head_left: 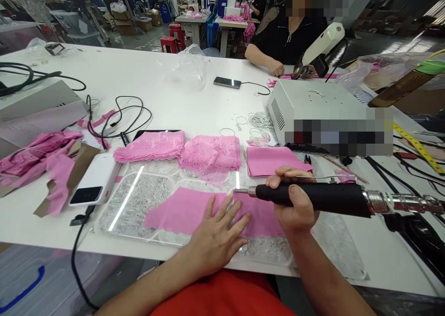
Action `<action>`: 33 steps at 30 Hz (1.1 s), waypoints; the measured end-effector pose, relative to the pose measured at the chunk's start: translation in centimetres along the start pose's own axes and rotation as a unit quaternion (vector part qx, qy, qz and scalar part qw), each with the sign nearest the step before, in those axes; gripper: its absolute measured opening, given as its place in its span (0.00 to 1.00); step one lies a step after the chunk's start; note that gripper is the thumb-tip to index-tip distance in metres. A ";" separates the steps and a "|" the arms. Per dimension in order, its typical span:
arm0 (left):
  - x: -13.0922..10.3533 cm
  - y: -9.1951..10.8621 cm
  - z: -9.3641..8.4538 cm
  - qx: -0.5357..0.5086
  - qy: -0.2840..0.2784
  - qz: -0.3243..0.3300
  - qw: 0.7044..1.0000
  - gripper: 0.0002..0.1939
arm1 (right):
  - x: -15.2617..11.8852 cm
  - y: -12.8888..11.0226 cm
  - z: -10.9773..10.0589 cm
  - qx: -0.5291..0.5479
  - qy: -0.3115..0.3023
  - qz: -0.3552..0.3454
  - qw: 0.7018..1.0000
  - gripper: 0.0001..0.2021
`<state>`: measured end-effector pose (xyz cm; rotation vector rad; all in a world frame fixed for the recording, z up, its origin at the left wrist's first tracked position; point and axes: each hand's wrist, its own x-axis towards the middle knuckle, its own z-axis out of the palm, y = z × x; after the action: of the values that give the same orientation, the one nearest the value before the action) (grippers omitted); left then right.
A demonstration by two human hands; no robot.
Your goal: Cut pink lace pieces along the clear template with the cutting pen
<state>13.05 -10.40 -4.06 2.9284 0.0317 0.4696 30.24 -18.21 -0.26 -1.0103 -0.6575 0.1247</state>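
My left hand (217,237) lies flat with fingers spread over the inner edges of two pink fabric pieces, a left one (177,209) and a right one (259,216). My right hand (299,205) is wrapped round a black handheld tool (313,198). The tool's thin metal tip points left, at the top edge of the pieces, just above my left fingertips. Both pieces lie on a clear patterned plate (135,205). Behind them are a pink lace stack (153,146), more pink lace (212,154) and a folded plain pink stack (274,161).
A white power bank (95,179) and crumpled pink fabric (34,156) sit at the left. A grey metal box (313,103) stands at the back right, with cables and a yellow tape measure (419,147) beside it. Across the table sits a person (288,42) in black. A phone (227,82) lies behind.
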 end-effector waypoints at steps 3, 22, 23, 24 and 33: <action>0.0 -0.1 0.0 -0.001 -0.005 -0.001 1.000 0.20 | 0.0 0.0 -0.1 0.000 -0.004 -0.002 1.000 0.06; 0.4 -0.5 0.6 0.010 0.065 -0.012 0.998 0.19 | 3.5 -3.6 -6.4 -0.056 0.143 -0.076 0.985 0.07; 0.5 -0.4 0.7 0.014 0.071 -0.017 0.997 0.19 | 3.5 -3.6 -7.1 -0.059 0.156 -0.077 0.983 0.07; 0.7 -0.4 0.8 0.018 0.077 -0.020 0.997 0.19 | 3.4 -3.5 -7.6 -0.060 0.166 -0.075 0.981 0.07; 1.7 -0.4 1.0 0.053 0.065 -0.026 0.996 0.20 | 2.5 -2.6 -7.9 -0.038 0.147 -0.043 0.988 0.07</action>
<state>14.94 -10.13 -4.56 2.9869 0.1536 0.6677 36.20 -24.50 0.13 -1.0470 -0.4379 -0.1238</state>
